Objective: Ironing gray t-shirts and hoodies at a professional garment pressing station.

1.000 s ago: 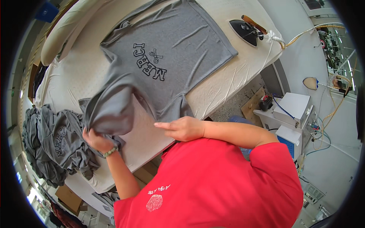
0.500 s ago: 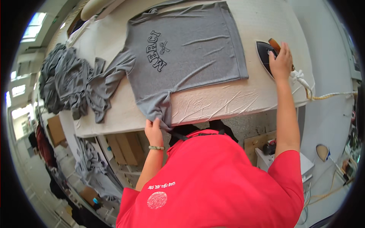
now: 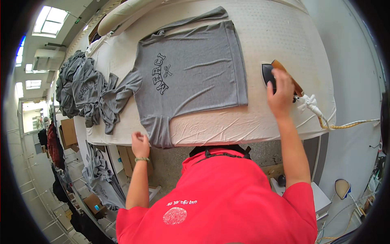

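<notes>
A grey sweatshirt point(image 3: 199, 69) with dark lettering and a small motif lies flat on a cream padded ironing table point(image 3: 292, 32), its neck end to the left and its hem to the right. Several creases cross its body. My left hand point(image 3: 140, 145), with a beaded bracelet on the wrist, is at the near table edge, just left of the sweatshirt's near sleeve point(image 3: 159, 129); its fingers are loosely bent and apart, holding nothing. To the right of the hem stands an iron point(image 3: 267, 74) with a wooden handle. My right hand point(image 3: 280, 95) hovers at that handle, fingers spread.
A heap of grey sweatshirts point(image 3: 81, 91) rests at the table's left end. A padded sleeve board point(image 3: 126, 16) reaches over the far left. The iron's cord point(image 3: 353, 123) runs off to the right, its near end wrapped in white cloth. Below stand cardboard boxes point(image 3: 67, 132) and hanging clothes point(image 3: 53, 142).
My left hand has let go of the near sleeve and moved left of it; the sleeve lies straighter. My right hand has shifted nearer to me over the iron. The whole view has shifted.
</notes>
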`<state>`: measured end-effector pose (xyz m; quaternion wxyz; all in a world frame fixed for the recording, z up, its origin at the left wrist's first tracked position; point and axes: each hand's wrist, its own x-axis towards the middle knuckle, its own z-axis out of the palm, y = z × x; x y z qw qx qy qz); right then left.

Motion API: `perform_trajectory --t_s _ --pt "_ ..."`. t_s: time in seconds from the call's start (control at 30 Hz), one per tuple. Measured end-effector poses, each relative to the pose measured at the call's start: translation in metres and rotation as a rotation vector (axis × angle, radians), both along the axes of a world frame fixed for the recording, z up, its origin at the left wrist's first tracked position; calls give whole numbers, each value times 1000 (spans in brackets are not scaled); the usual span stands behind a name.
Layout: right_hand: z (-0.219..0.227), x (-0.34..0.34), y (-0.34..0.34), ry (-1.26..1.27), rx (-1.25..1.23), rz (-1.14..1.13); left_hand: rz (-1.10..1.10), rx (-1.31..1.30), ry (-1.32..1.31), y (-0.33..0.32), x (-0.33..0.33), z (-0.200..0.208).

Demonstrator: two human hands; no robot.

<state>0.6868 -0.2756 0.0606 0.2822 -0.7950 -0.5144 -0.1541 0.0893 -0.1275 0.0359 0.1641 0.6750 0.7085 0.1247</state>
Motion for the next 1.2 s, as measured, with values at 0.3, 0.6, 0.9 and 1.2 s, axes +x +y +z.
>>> perform_trajectory --t_s 0.3,0.6,0.9,1.2 --pt "-42 -92 6 967 -335 -148 -738 124 -65 294 299 -8" --pt "-1 -57 60 863 -825 -145 -923 -155 87 485 482 -41" --pt "-38 65 316 800 -141 -267 -936 360 -488 389 513 -36" --pt "-37 43 309 981 -46 -252 -945 -113 -578 320 530 -24"
